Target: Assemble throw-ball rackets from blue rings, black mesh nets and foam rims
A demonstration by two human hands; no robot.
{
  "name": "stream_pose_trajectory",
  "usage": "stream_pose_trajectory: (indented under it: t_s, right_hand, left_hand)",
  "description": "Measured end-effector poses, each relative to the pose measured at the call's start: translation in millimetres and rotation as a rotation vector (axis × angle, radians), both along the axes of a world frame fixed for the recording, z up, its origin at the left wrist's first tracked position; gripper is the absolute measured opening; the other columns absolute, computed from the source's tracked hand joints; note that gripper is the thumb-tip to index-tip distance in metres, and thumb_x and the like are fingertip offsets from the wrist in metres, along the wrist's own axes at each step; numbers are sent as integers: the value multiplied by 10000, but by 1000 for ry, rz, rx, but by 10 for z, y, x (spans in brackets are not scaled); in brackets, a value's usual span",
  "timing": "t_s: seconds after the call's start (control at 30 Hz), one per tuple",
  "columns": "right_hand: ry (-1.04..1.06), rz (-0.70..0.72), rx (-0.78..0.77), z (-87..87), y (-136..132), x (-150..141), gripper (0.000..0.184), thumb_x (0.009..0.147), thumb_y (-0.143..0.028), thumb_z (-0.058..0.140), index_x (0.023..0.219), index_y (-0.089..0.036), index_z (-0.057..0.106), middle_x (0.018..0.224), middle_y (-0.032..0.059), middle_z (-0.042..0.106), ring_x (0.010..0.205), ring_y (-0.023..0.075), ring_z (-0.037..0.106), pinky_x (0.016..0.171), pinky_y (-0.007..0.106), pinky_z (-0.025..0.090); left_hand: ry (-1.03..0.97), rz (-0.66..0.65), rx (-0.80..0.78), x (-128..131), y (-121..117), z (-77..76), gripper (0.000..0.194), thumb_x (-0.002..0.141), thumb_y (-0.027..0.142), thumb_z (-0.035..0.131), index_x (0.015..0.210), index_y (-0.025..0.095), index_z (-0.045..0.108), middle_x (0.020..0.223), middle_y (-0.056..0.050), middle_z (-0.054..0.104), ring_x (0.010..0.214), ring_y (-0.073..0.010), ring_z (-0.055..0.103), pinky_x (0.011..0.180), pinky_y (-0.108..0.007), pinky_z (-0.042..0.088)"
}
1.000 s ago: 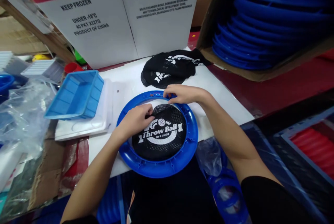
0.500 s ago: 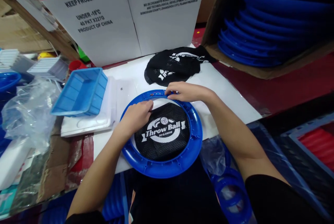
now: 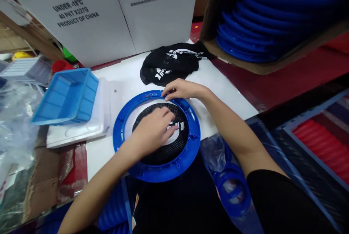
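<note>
A blue plastic ring [image 3: 156,174], its ribbed side up, lies at the front of the white board. Inside it is a round black mesh piece [image 3: 174,148] with a white printed logo, partly covered by my left hand [image 3: 155,128]. That hand hovers over or rests on the mesh, fingers loosely spread and thumb apart; contact is hard to tell. At the far rim, my right hand [image 3: 180,89] has its fingertips and thumb closed on the ring. Beyond it sit more black printed mesh pieces [image 3: 174,64] in a loose heap.
A light blue bin [image 3: 67,97] stands left on a white stack [image 3: 76,132]. Behind is a big white carton [image 3: 89,37]. Right, an open box holds stacked blue rings [image 3: 251,23]. A crate of red parts [image 3: 324,146] is lower right; clear plastic bags [image 3: 16,121] are far left.
My left hand has left the ring's left inner edge and moved in over the mesh, its fingers opening. My right hand stays at the far rim. The whole view has shifted.
</note>
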State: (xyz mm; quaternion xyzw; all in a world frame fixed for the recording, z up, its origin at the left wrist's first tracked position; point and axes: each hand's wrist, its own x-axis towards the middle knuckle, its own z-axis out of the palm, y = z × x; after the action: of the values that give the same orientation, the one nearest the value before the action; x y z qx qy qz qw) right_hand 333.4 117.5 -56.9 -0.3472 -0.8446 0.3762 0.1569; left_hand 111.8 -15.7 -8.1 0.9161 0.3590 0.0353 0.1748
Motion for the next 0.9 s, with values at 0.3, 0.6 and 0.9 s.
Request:
stream_pose_trajectory:
  t_s: [0.3, 0.6, 0.9]
  right_hand:
    - [94, 44, -100, -46, 96, 43, 349, 792, -442, 839, 1000, -161, 825, 812, 3, 684, 778, 154, 569, 731, 297, 382]
    - [111, 32, -127, -95, 115, 26, 321, 777, -409, 866, 945, -171, 731, 738, -38, 547, 726, 141, 479, 680, 288, 332]
    - [252, -5, -114, -192, 6, 38, 388, 779, -472, 847, 962, -149, 734, 689, -67, 488, 682, 126, 430, 655, 286, 304]
  left_hand:
    - [116, 142, 2, 389, -1057, -246, 464, 1025, 90, 453, 1479, 137, 536, 1198, -161, 708, 1054, -322, 670, 910, -481, 583]
    - [-138, 408, -75, -197, -1050, -217, 234, 1064, 188, 501, 1176, 261, 693, 1182, -74, 744, 1102, -277, 699, 971, -450, 575]
    - [-112, 626, -108, 570, -465, -122, 172, 1021, 239, 603, 1015, 180, 764, 1063, -99, 770, 938, -264, 717, 866, -388, 548]
